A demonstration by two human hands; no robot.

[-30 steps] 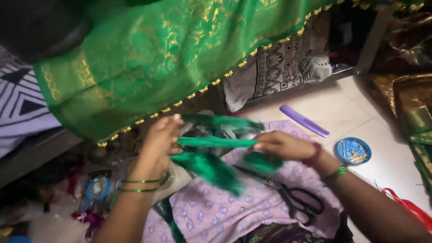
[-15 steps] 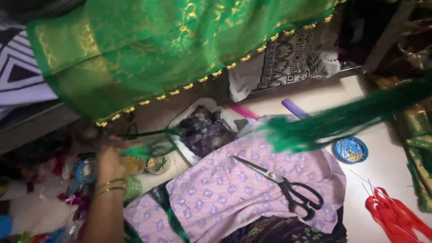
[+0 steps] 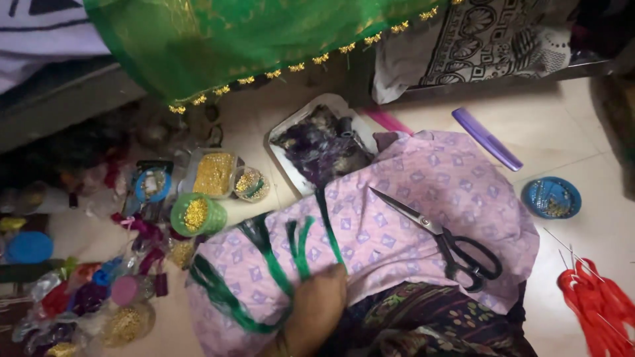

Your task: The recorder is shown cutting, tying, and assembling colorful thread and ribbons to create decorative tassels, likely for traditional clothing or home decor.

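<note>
One bare hand [image 3: 317,301], no sleeve, thin bangle at wrist

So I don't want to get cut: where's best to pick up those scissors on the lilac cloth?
Take the scissors by the black loop handles, coming from the lower right. The blades lie slightly parted, tips pointing up-left, away from the handles, which rest flat and clear on the cloth.

The left hand [image 3: 316,304] now presses the green threads [image 3: 278,264] on the pink cloth [image 3: 423,218]; the right hand is gone from view.
</note>
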